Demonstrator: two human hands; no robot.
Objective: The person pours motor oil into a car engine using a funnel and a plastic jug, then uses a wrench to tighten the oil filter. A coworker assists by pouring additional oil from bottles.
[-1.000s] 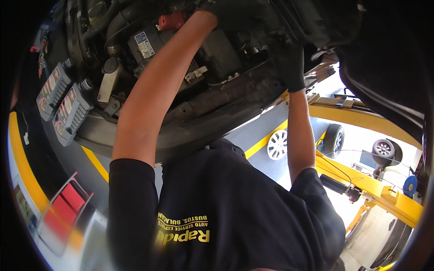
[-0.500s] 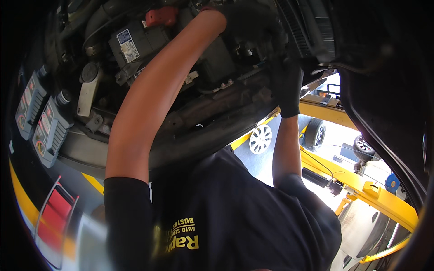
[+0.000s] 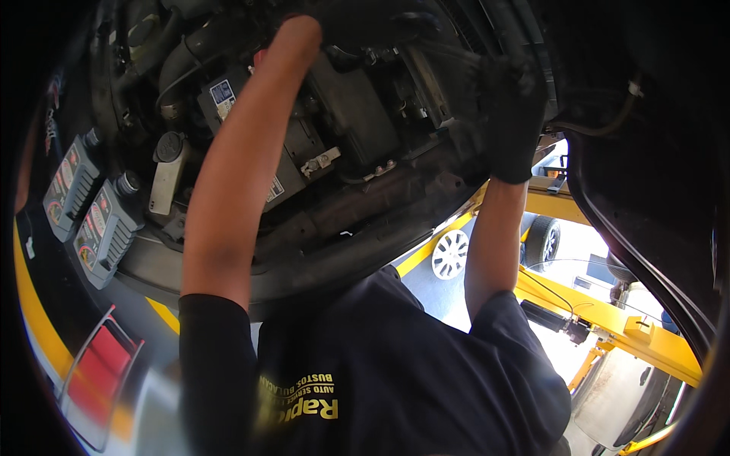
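Observation:
Both my hands wear black gloves and are raised over a car's engine bay. My left hand [image 3: 365, 24] reaches deep into the dark upper part, beyond the black battery [image 3: 293, 156]; its fingers merge with the shadow. At the right side of the bay, near the fender edge, my right hand [image 3: 515, 114] is up with its fingers curled in. A dark, blurred strip seems to run between the two hands, too dim to name. Whatever the right fingers hold is hidden.
Two grey oil bottles [image 3: 103, 232] stand at the left by a reservoir with a black cap [image 3: 169, 148]. The front bumper [image 3: 327, 273] lies against my torso. To the right are a yellow lift beam [image 3: 585, 304], a wheel cover [image 3: 450, 254] and a tyre [image 3: 543, 239]. A red creeper-like seat [image 3: 103, 365] is lower left.
My left hand has shifted left, uncovering more of the battery area. My right hand has moved to the right and its fingers look more curled. The view has shifted slightly.

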